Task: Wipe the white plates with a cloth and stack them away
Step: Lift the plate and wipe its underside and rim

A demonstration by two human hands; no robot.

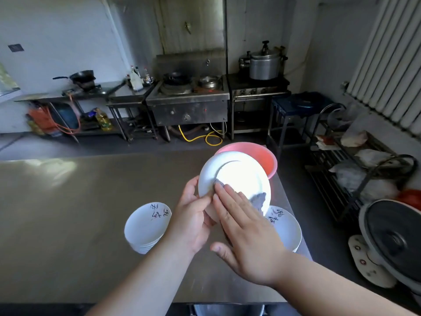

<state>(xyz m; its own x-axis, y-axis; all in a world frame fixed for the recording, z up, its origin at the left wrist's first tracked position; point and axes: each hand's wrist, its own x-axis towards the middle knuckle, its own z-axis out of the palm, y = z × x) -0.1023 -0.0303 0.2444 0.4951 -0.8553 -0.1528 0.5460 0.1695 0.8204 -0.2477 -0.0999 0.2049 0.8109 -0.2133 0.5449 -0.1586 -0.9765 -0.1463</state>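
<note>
My left hand (191,215) grips the lower left rim of a white plate (237,176), held tilted above the steel table with its underside toward me. My right hand (246,233) lies flat with straight fingers on that plate, pressing a grey cloth (258,198) against it; the cloth shows beside and under the fingers. On the table to the left stands a stack of white plates (145,226) with dark lettering. Another stack of lettered white plates (284,226) sits at the right, partly hidden by my right hand.
A pink basin (266,158) stands behind the held plate near the steel table's (68,213) far right corner. Right of the table are a wire rack (364,169) with bags and a fan (394,242). Stoves and pots line the back wall.
</note>
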